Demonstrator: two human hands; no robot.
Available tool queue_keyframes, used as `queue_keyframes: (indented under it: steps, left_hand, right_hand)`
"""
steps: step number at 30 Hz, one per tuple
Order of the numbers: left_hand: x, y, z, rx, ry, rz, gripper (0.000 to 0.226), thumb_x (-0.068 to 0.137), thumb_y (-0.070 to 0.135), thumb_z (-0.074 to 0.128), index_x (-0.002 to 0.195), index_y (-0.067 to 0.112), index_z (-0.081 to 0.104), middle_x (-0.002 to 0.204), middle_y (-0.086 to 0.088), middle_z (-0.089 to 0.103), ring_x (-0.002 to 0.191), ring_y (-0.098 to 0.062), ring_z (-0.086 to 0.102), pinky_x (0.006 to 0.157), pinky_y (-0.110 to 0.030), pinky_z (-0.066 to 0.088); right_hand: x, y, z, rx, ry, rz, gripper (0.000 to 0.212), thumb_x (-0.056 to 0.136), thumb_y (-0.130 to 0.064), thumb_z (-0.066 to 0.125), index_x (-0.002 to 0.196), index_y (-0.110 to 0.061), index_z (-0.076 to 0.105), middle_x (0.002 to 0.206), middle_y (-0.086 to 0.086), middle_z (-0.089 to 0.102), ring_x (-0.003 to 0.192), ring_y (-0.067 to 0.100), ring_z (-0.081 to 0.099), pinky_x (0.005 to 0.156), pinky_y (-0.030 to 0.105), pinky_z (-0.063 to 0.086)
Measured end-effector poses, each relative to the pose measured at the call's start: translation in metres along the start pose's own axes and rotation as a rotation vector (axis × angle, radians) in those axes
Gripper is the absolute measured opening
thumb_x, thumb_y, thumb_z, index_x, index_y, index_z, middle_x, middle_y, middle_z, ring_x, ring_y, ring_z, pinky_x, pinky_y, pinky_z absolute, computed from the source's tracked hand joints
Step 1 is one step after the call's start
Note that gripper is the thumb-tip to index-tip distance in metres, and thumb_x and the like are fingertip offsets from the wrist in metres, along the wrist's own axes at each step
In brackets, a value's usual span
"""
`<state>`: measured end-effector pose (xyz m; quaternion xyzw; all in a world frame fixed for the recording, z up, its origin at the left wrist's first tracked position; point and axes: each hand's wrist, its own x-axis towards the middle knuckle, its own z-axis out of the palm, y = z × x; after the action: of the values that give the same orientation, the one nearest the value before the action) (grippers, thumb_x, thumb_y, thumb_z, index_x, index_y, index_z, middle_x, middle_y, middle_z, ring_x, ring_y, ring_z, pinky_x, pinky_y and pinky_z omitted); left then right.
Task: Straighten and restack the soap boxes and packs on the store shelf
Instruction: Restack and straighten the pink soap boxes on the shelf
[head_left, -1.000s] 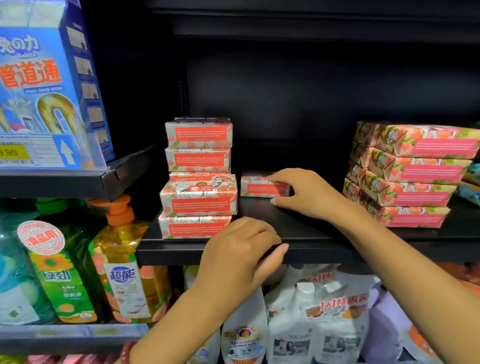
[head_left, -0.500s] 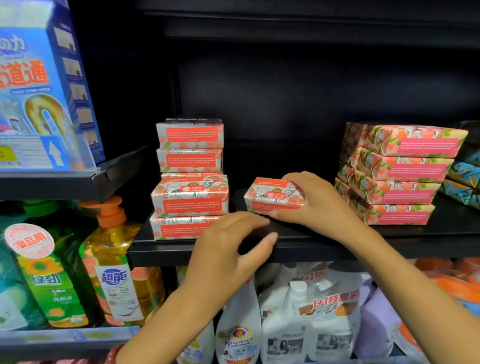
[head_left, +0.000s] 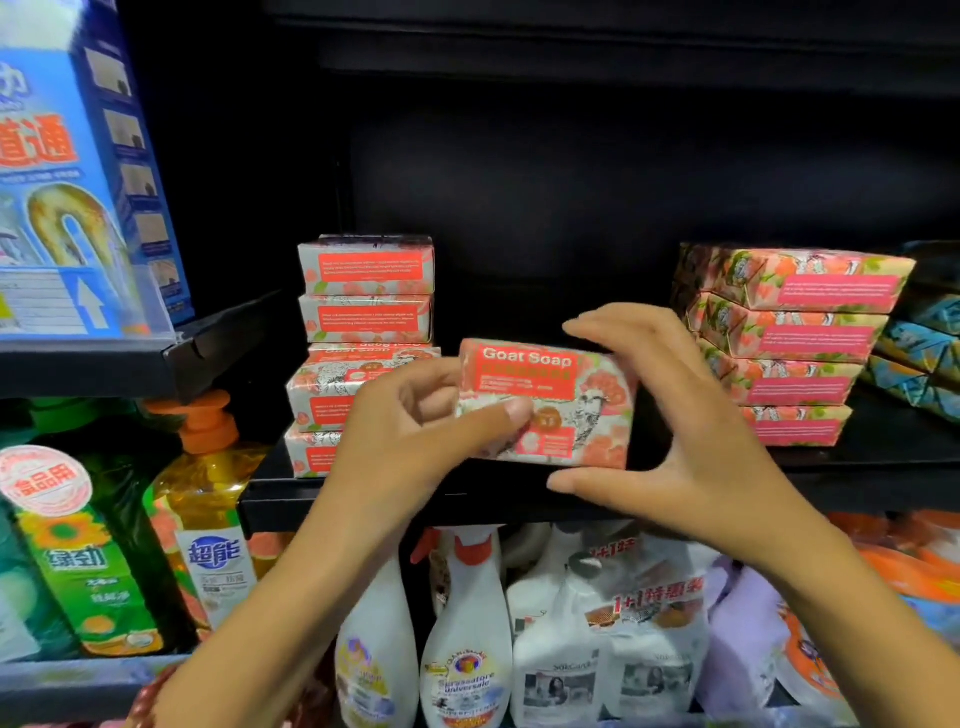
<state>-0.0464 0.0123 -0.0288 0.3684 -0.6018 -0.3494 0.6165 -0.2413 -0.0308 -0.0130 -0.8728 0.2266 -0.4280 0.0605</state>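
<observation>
Lifted off the black metal shelf, the peach floral cardboard soap box now hangs before it, left hand pinching its nine-o'clock end, right hand spread open round its three-o'clock end. Best landed flush on the matching stack at nine o'clock. Its red label faces out, and the box looks undented.

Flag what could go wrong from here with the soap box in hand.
1. The left hand pinches only one end of the box; the right hand is spread round it, not clearly gripping. It could slip onto the bottles below.
2. The left stack is uneven and close to the left hand; a nudge may shift it.
3. The packs sit skewed beside the right hand and could get bumped.
</observation>
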Motion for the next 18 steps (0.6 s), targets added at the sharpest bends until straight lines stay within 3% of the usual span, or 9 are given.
queue_keyframes:
  steps: [4, 9, 13, 16, 18]
  left_hand:
    - [-0.005, -0.003, -0.003, 0.024, 0.070, 0.151, 0.043, 0.063, 0.021, 0.081, 0.102, 0.016, 0.066, 0.101, -0.002, 0.073, 0.096, -0.018, 0.069, 0.079, -0.026, 0.055]
    - [-0.012, 0.002, 0.000, 0.065, 0.068, 0.226, 0.053, 0.060, 0.027, 0.080, 0.109, 0.015, 0.062, 0.105, 0.004, 0.069, 0.098, -0.011, 0.066, 0.075, -0.018, 0.052]
    - [-0.015, 0.013, -0.002, 0.060, 0.053, 0.161, 0.081, 0.048, 0.046, 0.085, 0.118, 0.015, 0.057, 0.108, 0.010, 0.068, 0.099, -0.007, 0.066, 0.074, -0.016, 0.052]
    - [-0.015, 0.017, -0.004, 0.114, 0.042, 0.198, 0.059, 0.052, 0.032, 0.083, 0.107, 0.019, 0.063, 0.101, 0.010, 0.071, 0.094, -0.006, 0.068, 0.071, -0.013, 0.052]
    - [-0.017, 0.017, -0.003, 0.145, 0.048, 0.264, 0.055, 0.053, 0.026, 0.083, 0.104, 0.017, 0.063, 0.100, 0.010, 0.071, 0.093, -0.005, 0.067, 0.072, -0.013, 0.052]
  right_hand:
    - [-0.002, 0.004, -0.007, 0.309, 0.007, 0.177, 0.066, 0.069, -0.045, 0.077, 0.127, -0.034, 0.048, 0.119, -0.020, 0.057, 0.113, 0.000, 0.054, 0.088, 0.013, 0.045]
    - [0.000, -0.004, 0.001, 0.232, 0.145, 0.034, 0.038, 0.070, -0.022, 0.079, 0.103, -0.019, 0.060, 0.100, -0.014, 0.065, 0.100, 0.005, 0.062, 0.080, 0.015, 0.049]
    - [-0.001, -0.005, 0.006, 0.001, 0.299, -0.241, 0.028, 0.078, -0.009, 0.066, 0.104, -0.009, 0.054, 0.110, 0.000, 0.059, 0.110, 0.010, 0.056, 0.093, 0.019, 0.045]
    - [0.000, -0.004, 0.007, -0.049, 0.296, -0.296, 0.031, 0.077, -0.001, 0.066, 0.103, -0.006, 0.051, 0.113, 0.009, 0.057, 0.115, 0.016, 0.053, 0.097, 0.024, 0.043]
    - [0.000, -0.001, 0.002, -0.001, 0.200, -0.195, 0.046, 0.074, -0.011, 0.074, 0.111, -0.008, 0.048, 0.125, 0.003, 0.051, 0.121, 0.011, 0.048, 0.098, 0.023, 0.042]
